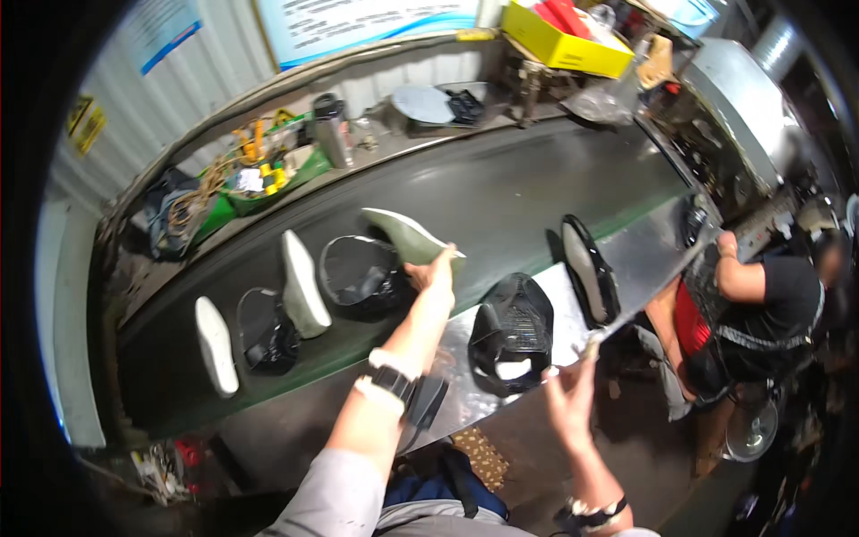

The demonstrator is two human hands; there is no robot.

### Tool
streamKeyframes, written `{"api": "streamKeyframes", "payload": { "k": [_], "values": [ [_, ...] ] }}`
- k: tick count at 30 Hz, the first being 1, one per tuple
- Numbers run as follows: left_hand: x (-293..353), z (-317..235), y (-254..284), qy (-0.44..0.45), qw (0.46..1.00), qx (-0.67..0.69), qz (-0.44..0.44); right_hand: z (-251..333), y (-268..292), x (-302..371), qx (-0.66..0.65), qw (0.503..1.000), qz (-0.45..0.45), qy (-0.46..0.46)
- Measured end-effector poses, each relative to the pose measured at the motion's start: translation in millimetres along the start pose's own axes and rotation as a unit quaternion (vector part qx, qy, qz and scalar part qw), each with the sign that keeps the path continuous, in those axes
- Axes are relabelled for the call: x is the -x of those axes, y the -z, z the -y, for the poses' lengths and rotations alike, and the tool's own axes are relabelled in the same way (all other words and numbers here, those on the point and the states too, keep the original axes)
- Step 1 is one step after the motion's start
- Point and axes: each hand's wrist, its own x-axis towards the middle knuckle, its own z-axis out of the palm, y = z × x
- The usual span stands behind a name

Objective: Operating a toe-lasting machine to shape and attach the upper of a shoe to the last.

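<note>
My left hand reaches over the dark belt, its fingers closed around the near end of a pale greenish-white shoe sole. Just left of that sole lies a black shoe upper. Further left are a second pale sole, another black upper and a white sole. My right hand is raised near the metal ledge with thumb and fingers apart, and nothing shows in it. Beyond its fingertips, a black upper and a black shoe piece with a grey inside rest on the ledge.
The belt runs along a metal ledge. Behind it stand a flask, a green holder with tools and cord, and a yellow box. At the right, a person in black sits close to the ledge.
</note>
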Motion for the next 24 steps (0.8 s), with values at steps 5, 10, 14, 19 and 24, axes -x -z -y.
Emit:
{"api": "streamKeyframes", "payload": {
  "k": [5,10,14,19,24],
  "values": [
    [-8,-7,-41,0.06,0.965,-0.233,-0.102,-17,-32,59,0.267,0.944,0.099,0.167],
    [15,-34,73,0.175,0.849,0.331,0.373,-38,-64,42,0.431,0.874,0.186,0.124],
    [87,-19,202,0.059,0.838,0.291,0.457,-23,-43,31,0.397,0.89,0.165,0.15],
    [159,46,372,0.139,0.595,0.536,0.583,1,-15,69,-0.296,0.945,0.123,-0.066],
    [197,112,446,0.113,0.701,0.614,0.345,-12,-48,100,-0.6,0.697,0.194,-0.342]
  ]
}}
